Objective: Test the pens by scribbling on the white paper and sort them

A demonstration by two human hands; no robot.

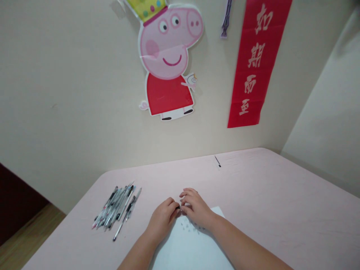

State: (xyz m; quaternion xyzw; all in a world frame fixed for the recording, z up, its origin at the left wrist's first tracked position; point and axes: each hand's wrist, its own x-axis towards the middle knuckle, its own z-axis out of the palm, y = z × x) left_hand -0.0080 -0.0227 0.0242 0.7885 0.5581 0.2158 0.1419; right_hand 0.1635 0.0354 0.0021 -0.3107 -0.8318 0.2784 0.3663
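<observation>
My left hand (165, 214) is closed at the fingertips on a small black piece (177, 207) that looks like part of a pen. Facing it, my right hand (196, 207) has its fingers curled, with thumb and index finger right at the end of that piece. What those right fingertips hold is too small to make out. Both hands are over the far end of a white sheet of paper (194, 251). Small grey marks or bits (187, 226) are scattered on the sheet, just below the right hand and partly hidden by it.
A pile of pens (118, 206) lies to the left on the pink table (267, 195), with one black-gripped pen (123, 219) along its right side. Near the wall lies a thin dark pen piece (218, 161). A pig cutout (170, 93) and red banner (250, 75) hang behind.
</observation>
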